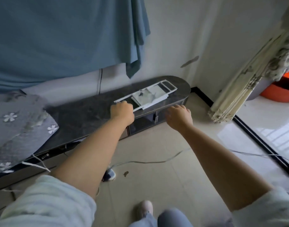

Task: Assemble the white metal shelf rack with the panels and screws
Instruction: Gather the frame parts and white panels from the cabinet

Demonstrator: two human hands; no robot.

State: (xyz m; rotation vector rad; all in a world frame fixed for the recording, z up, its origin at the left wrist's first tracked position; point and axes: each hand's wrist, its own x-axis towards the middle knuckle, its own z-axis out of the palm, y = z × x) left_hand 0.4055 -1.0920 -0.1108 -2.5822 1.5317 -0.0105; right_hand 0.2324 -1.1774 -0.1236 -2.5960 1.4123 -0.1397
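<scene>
Standing at the low dark cabinet (84, 113), both arms out. My left hand (122, 112) is curled round the near end of the white frame (166, 86), I'd guess to drag it closer. My right hand (179, 115) hovers loose, fingers spread, holding nothing. The panels (148, 97) lie across the frame, farther along the top.

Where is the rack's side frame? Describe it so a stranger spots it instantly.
Find the long dark marbled cabinet against the white wall. On its rounded end lies a flat white metal ladder-like frame. Unlike the stacked white panels resting on it, it is open, with long rails and crossbars.
</scene>
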